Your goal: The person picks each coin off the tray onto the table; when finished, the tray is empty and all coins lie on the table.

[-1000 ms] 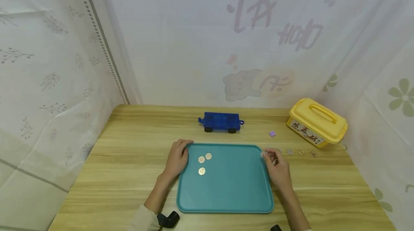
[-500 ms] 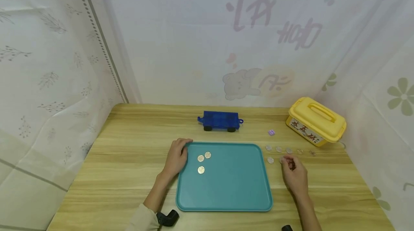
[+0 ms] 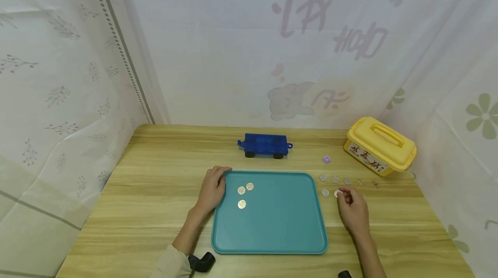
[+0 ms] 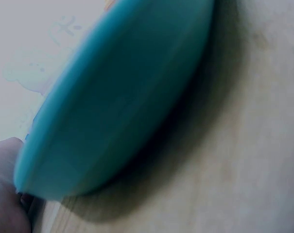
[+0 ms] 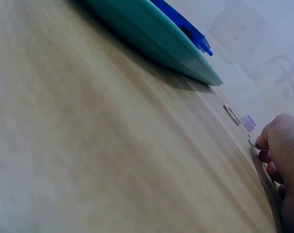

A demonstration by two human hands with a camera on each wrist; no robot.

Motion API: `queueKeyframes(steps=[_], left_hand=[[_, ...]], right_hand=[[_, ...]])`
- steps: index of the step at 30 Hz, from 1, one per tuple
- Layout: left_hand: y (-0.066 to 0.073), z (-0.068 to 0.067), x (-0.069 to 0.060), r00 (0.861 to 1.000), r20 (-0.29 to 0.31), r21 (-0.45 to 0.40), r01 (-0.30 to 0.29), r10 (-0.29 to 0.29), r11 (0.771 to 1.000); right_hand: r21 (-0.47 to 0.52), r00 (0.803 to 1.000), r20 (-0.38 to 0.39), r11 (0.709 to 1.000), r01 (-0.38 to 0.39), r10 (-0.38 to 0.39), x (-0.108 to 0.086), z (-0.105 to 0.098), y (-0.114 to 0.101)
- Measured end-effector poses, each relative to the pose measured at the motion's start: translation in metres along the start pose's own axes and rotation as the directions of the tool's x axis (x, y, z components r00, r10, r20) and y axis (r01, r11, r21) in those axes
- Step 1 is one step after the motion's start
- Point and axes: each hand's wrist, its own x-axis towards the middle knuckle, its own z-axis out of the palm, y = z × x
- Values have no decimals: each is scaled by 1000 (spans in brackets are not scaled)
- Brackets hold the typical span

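My left hand [image 3: 212, 189] holds the back left corner of a teal tray [image 3: 272, 239], its thumb by the left rim and its forefinger at the back rim. Three gold coins [image 3: 242, 204] lie on the tray's left part. To the right of the tray, my right hand [image 3: 355, 212] pinches a silver coin [image 3: 337, 193] between thumb and forefinger, low over the table. In the right wrist view this coin [image 5: 254, 142] is tilted at the fingertips. Another silver coin [image 3: 325, 193] lies flat just left of it. Several coins [image 3: 335, 179] form a row behind.
A blue toy wagon [image 3: 266, 144] stands behind the tray. A small purple block [image 3: 326, 159] sits behind the coin row. At the back right is a yellow lidded box [image 3: 380, 146] with a handle. Printed cloth [image 3: 233, 53] hangs along the table's back edge.
My right hand has moved from the tray's back right corner rightward over the table, where it pinches a coin. A coin now lies flat beside the tray. The left hand has stayed put.
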Motion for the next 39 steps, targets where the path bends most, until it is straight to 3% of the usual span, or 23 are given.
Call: queueKeyframes(steps=[10,23,31,39], left_hand=[[1,-2,1,999,24,-10,33,-32,999],[2,-1,0,1000,6,-2,13,-13,1000],[3,-2,0,1000,4,-1,4,-4,1000],[3,-3,0,998,44,-21,44,-43,999]], right_hand=[[-63,1000,-4,998,7,-7,-1,0,-3],[-89,998,-22,995,51,-53,-1,1,-2],[-117,1000,3,993,23,-23,-2,1,0],[-61,1000,-1,998,-1,1,-3,-1,-4]])
